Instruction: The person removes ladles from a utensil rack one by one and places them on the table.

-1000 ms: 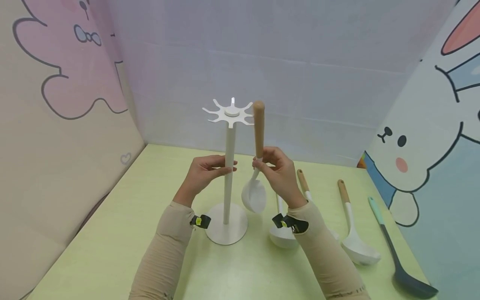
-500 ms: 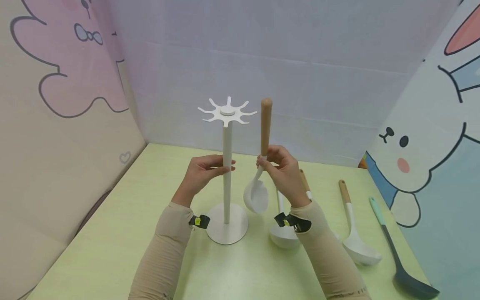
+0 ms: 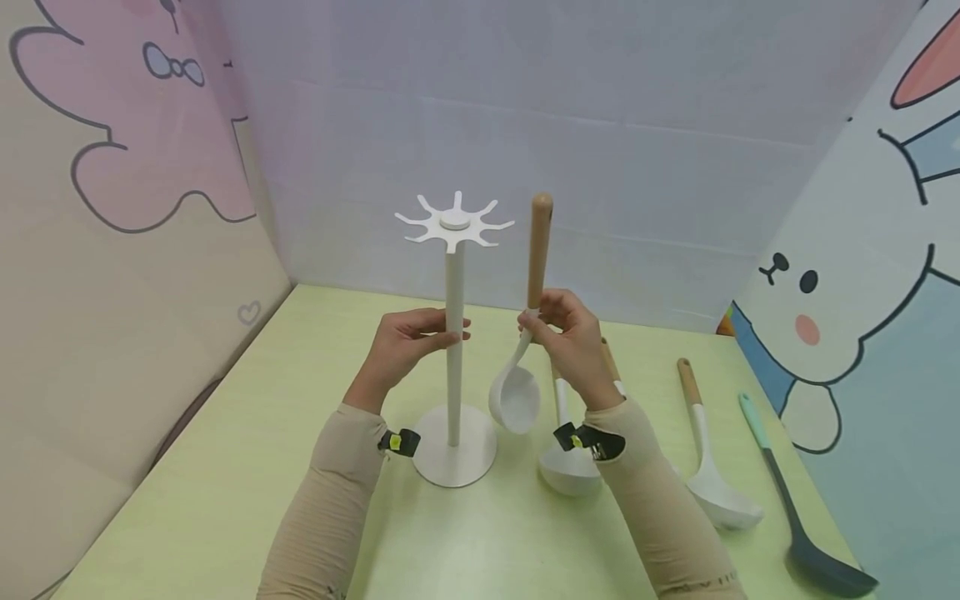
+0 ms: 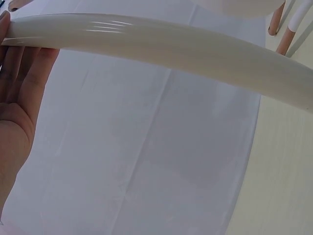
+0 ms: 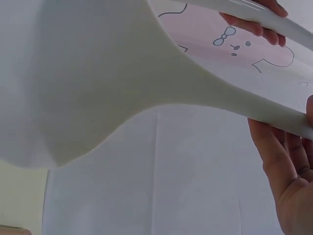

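A white utensil stand (image 3: 454, 292) with a round base and a top ring of several hooks (image 3: 455, 223) stands upright on the table. My left hand (image 3: 401, 350) grips its pole about halfway up, thumb in front; the left wrist view shows the pole (image 4: 161, 44) across the fingers. To the right of the stand, my right hand (image 3: 573, 350) pinches a white ladle (image 3: 517, 400) where its wooden handle meets the white neck. The ladle is upright, bowl down, handle top rising a little above the hooks. Its bowl (image 5: 107, 68) fills the left of the right wrist view.
On the table right of the stand lies another white ladle (image 3: 572, 479), partly under my right forearm. A wooden-handled utensil (image 3: 610, 360) is mostly hidden by that arm. Farther right are a white ladle (image 3: 722, 504) and a dark utensil with a mint handle (image 3: 813, 558). Walls (image 3: 562, 167) enclose the table.
My right hand has moved the ladle slightly right, away from the hooks, and its bowl has turned more toward the head view. The stand's top has shifted slightly left, my left hand still on the pole.
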`<state>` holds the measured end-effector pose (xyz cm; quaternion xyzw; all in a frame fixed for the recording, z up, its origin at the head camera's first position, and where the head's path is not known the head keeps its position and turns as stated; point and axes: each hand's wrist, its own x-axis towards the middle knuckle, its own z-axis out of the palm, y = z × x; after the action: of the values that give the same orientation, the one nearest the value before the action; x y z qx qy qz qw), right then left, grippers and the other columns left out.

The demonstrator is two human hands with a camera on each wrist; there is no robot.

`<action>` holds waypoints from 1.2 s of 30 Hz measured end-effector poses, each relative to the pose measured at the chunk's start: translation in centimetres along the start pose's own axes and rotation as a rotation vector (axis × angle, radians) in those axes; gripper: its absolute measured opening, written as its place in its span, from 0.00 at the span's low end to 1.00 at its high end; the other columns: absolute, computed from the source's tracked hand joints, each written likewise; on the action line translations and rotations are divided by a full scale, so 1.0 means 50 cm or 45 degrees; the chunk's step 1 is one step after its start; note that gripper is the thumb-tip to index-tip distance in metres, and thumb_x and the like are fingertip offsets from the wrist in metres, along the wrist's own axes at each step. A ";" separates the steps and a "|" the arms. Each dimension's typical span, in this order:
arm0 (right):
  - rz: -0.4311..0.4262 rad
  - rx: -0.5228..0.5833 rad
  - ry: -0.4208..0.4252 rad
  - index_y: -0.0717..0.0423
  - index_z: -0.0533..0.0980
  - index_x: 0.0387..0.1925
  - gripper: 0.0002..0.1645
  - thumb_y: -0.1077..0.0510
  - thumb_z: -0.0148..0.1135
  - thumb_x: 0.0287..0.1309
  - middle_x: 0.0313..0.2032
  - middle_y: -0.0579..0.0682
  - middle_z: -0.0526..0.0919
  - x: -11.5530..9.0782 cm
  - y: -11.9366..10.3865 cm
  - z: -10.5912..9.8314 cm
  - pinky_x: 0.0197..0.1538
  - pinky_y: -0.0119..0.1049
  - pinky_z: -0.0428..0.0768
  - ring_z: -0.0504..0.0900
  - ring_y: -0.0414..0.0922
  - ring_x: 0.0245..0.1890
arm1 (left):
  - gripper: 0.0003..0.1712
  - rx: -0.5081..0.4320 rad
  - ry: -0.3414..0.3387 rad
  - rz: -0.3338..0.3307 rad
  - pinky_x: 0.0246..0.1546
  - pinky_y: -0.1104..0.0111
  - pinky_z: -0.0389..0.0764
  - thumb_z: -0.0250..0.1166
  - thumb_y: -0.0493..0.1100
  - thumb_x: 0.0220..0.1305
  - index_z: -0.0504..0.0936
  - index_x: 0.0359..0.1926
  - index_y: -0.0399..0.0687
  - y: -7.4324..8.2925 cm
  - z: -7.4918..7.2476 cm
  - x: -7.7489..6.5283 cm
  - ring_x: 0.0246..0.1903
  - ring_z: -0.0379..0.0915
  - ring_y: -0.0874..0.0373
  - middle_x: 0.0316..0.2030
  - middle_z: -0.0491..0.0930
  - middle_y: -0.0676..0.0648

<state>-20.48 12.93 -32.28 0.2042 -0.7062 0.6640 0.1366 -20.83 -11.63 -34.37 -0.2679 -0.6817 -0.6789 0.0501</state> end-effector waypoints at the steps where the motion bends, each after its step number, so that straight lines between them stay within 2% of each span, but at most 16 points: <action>1: 0.017 -0.005 0.000 0.72 0.74 0.46 0.14 0.70 0.65 0.60 0.34 0.59 0.83 0.001 0.002 -0.001 0.37 0.38 0.85 0.83 0.38 0.34 | 0.18 0.003 0.002 -0.004 0.47 0.57 0.83 0.66 0.25 0.59 0.81 0.52 0.24 0.001 0.000 0.000 0.41 0.86 0.55 0.46 0.80 0.25; 5: 0.103 0.007 -0.006 0.71 0.73 0.47 0.15 0.70 0.65 0.60 0.35 0.56 0.82 0.004 0.009 -0.005 0.37 0.38 0.86 0.84 0.38 0.34 | 0.18 0.008 0.014 -0.005 0.46 0.57 0.83 0.66 0.25 0.59 0.81 0.51 0.24 0.004 0.002 -0.002 0.40 0.86 0.56 0.45 0.81 0.26; 9: 0.198 0.010 -0.021 0.70 0.72 0.48 0.16 0.69 0.65 0.61 0.36 0.52 0.80 0.009 0.022 -0.009 0.39 0.39 0.86 0.84 0.37 0.35 | 0.18 -0.010 0.029 -0.017 0.46 0.57 0.83 0.67 0.25 0.58 0.81 0.51 0.23 0.005 0.002 -0.003 0.40 0.86 0.55 0.44 0.85 0.35; 13: 0.268 -0.011 -0.034 0.68 0.71 0.48 0.16 0.67 0.65 0.61 0.37 0.52 0.79 0.012 0.035 -0.013 0.39 0.40 0.86 0.84 0.39 0.35 | 0.19 -0.017 0.039 -0.044 0.47 0.57 0.83 0.67 0.26 0.58 0.81 0.52 0.25 0.005 0.001 -0.005 0.41 0.86 0.54 0.43 0.87 0.46; 17: 0.296 -0.050 -0.031 0.67 0.72 0.49 0.17 0.65 0.66 0.61 0.38 0.53 0.79 0.014 0.048 -0.016 0.38 0.41 0.86 0.84 0.41 0.35 | 0.19 -0.013 0.037 -0.050 0.48 0.56 0.82 0.68 0.27 0.58 0.81 0.52 0.26 0.004 0.002 -0.005 0.41 0.86 0.53 0.43 0.87 0.45; 24: 0.332 -0.101 -0.021 0.66 0.73 0.47 0.17 0.64 0.68 0.60 0.36 0.52 0.79 0.017 0.079 -0.019 0.36 0.40 0.86 0.83 0.38 0.32 | 0.19 -0.039 0.051 -0.061 0.47 0.57 0.83 0.69 0.27 0.58 0.81 0.52 0.26 0.006 0.005 -0.006 0.42 0.86 0.53 0.43 0.87 0.46; 36: 0.480 -0.149 -0.047 0.65 0.71 0.47 0.17 0.63 0.67 0.61 0.36 0.52 0.79 0.024 0.122 -0.020 0.35 0.41 0.86 0.82 0.38 0.30 | 0.19 -0.040 0.051 -0.047 0.47 0.57 0.83 0.69 0.27 0.57 0.81 0.51 0.24 0.011 0.007 -0.009 0.41 0.86 0.54 0.42 0.87 0.50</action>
<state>-24.44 14.00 -37.02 0.0723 -0.7717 0.6318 0.0085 -20.11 -11.48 -34.08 -0.2424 -0.6747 -0.6956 0.0471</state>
